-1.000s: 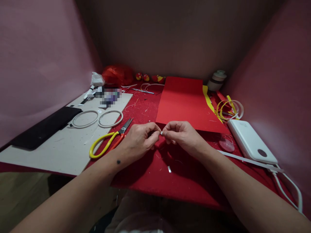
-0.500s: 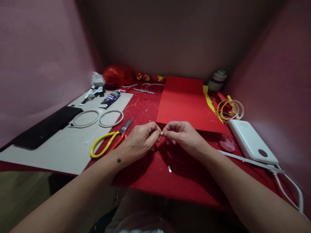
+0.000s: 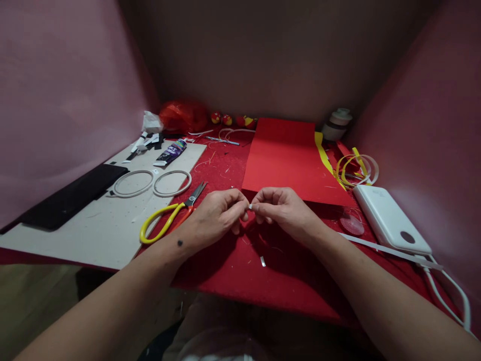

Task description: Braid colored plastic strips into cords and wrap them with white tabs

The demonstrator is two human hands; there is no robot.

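Note:
Between my fingertips, over the red cloth, is a tiny white strip (image 3: 250, 206); most of it is hidden by the fingers. My left hand (image 3: 225, 210) is closed in a pinch at the strip's left end. From the other side my right hand (image 3: 280, 208) pinches the same piece between thumb and forefinger. A similar small white piece (image 3: 263, 261) lies on the cloth below the hands. Scissors (image 3: 165, 220) with yellow and orange handles rest to the left of my left hand, blades pointing away.
A red corrugated sheet (image 3: 285, 160) lies beyond my hands. Left is a grey board (image 3: 93, 235) with two rings (image 3: 172, 183), a glue tube (image 3: 171, 153) and a black phone-like slab (image 3: 75, 195). A white power bank (image 3: 391, 220) with a cable and yellow paper strips (image 3: 353, 165) sit right.
Almost nothing differs. My left wrist has shifted slightly left, and both hands keep their pinch on the small white strip.

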